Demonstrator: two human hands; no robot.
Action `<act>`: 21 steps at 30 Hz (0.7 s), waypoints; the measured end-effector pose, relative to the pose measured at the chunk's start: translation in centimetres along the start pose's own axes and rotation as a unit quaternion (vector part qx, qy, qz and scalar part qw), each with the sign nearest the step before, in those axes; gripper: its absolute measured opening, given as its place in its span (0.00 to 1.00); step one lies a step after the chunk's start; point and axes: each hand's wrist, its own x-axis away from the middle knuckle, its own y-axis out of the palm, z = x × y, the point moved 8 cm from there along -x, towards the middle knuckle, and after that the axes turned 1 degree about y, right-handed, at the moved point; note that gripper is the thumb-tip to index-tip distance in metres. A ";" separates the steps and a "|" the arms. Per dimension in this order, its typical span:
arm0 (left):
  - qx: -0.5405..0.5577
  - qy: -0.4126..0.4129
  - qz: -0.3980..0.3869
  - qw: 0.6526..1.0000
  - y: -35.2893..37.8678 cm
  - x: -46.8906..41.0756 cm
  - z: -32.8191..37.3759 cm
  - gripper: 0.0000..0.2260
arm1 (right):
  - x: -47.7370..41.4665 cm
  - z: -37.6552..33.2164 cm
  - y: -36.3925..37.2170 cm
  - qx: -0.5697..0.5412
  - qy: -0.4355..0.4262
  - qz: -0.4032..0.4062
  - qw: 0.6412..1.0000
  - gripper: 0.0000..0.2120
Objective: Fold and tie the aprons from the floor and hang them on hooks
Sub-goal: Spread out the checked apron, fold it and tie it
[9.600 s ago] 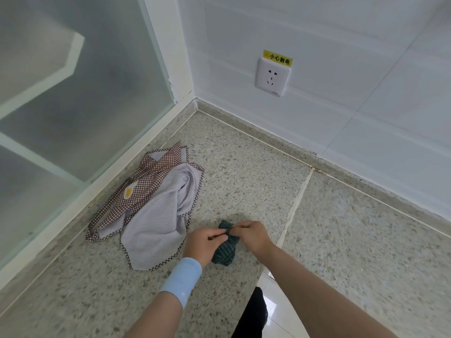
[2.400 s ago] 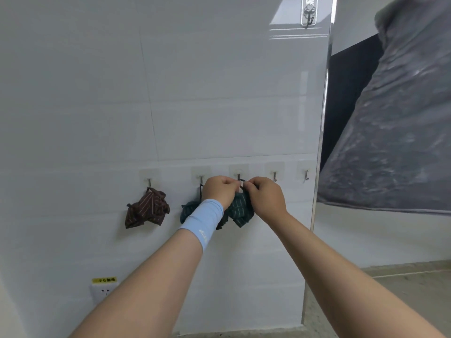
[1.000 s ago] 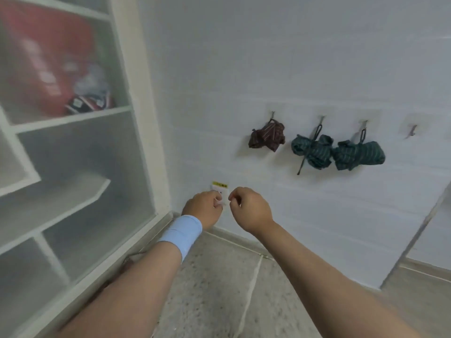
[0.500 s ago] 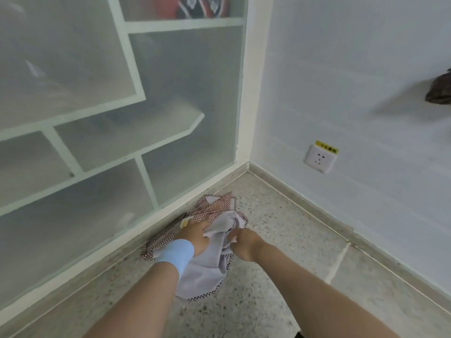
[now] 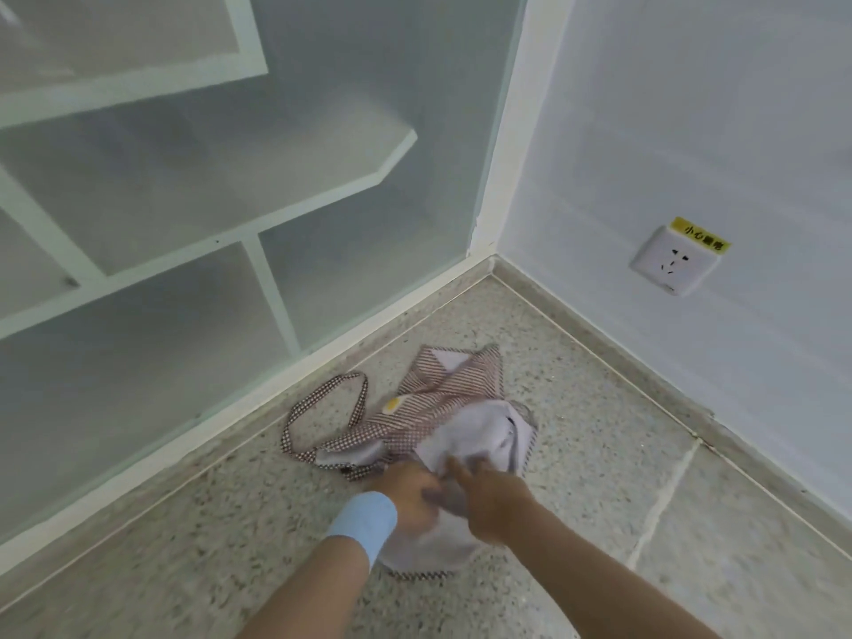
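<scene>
A crumpled apron, brown-and-white checked with a pale lining and a small yellow patch, lies on the speckled floor near the room's corner. Its checked strap loops out to the left. My left hand, with a light blue wristband, grips the pale cloth at the apron's near edge. My right hand is right beside it on the same cloth, forefinger stretched forward; motion blur hides how its other fingers lie. No hooks are in view.
A frosted glass cabinet with white frames stands along the left. The white tiled wall on the right carries a power socket with a yellow label. A floor joint runs to the right of the apron.
My view has dropped further toward the floor. Both hands have slid from the apron's middle to its near edge, and the strap now lies spread out to the left.
</scene>
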 end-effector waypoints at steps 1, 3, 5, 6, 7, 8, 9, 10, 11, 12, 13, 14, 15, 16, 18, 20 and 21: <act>0.034 0.026 -0.003 0.999 0.3 0.2 1.4 0.06 | 0.6 0.6 0.3 0.031 0.016 -0.026 0.999 0.37; 0.072 0.041 -0.024 0.996 0.8 0.3 2.9 0.09 | 1.2 1.7 0.6 0.055 0.059 -0.039 0.996 0.22; 0.100 0.032 0.023 0.994 -0.2 0.1 3.3 0.09 | 1.3 2.2 -0.4 0.015 0.084 0.066 0.994 0.16; 0.122 0.022 0.076 0.989 -1.2 0.2 3.0 0.08 | 1.4 2.3 -1.5 -0.019 0.085 0.133 0.987 0.14; 0.143 0.007 0.140 0.980 -2.4 0.1 2.3 0.08 | 1.3 2.4 -2.1 -0.048 0.082 0.191 0.977 0.13; 0.153 -0.020 0.198 0.968 -3.4 0.1 1.1 0.07 | 1.0 2.5 -2.7 -0.075 0.078 0.234 0.966 0.12; 0.155 -0.051 0.249 0.955 -4.4 0.2 -0.2 0.07 | 0.5 2.4 -3.1 -0.104 0.069 0.260 0.957 0.12; 0.156 -0.092 0.271 0.945 -4.8 0.1 -1.6 0.06 | -0.2 2.2 -3.1 -0.133 0.061 0.265 0.953 0.15; 0.158 -0.134 0.265 0.942 -4.9 -0.3 -3.0 0.08 | -0.9 2.0 -3.1 -0.158 0.061 0.264 0.949 0.18; 0.168 -0.172 0.235 0.942 -4.5 -0.6 -4.0 0.13 | -1.6 2.1 -3.0 -0.177 0.070 0.258 0.947 0.22; 0.180 -0.200 0.191 0.944 -3.7 -1.2 -4.8 0.19 | -2.3 2.4 -2.9 -0.189 0.087 0.248 0.946 0.24; 0.194 -0.213 0.154 0.945 -3.1 -1.8 -5.2 0.24 | -3.1 2.9 -2.5 -0.201 0.109 0.229 0.946 0.25; 0.203 -0.217 0.138 0.945 -2.9 -2.2 -5.3 0.26 | -3.7 3.4 -2.2 -0.208 0.129 0.211 0.946 0.24; 0.213 -0.209 0.137 0.944 -2.9 -2.6 -5.1 0.25 | -4.1 4.1 -2.0 -0.205 0.146 0.196 0.948 0.20; 0.231 -0.174 0.155 0.945 -3.3 -3.7 -4.2 0.22 | -4.4 5.2 -2.1 -0.183 0.162 0.190 0.951 0.11; 0.260 -0.137 0.145 0.945 -3.6 -4.7 -2.9 0.17 | -4.3 6.6 -2.3 -0.229 0.156 0.209 0.938 0.11; 0.294 -0.125 0.140 0.937 -3.7 -5.1 -2.3 0.14 | -4.2 7.3 -2.3 -0.294 0.145 0.213 0.920 0.12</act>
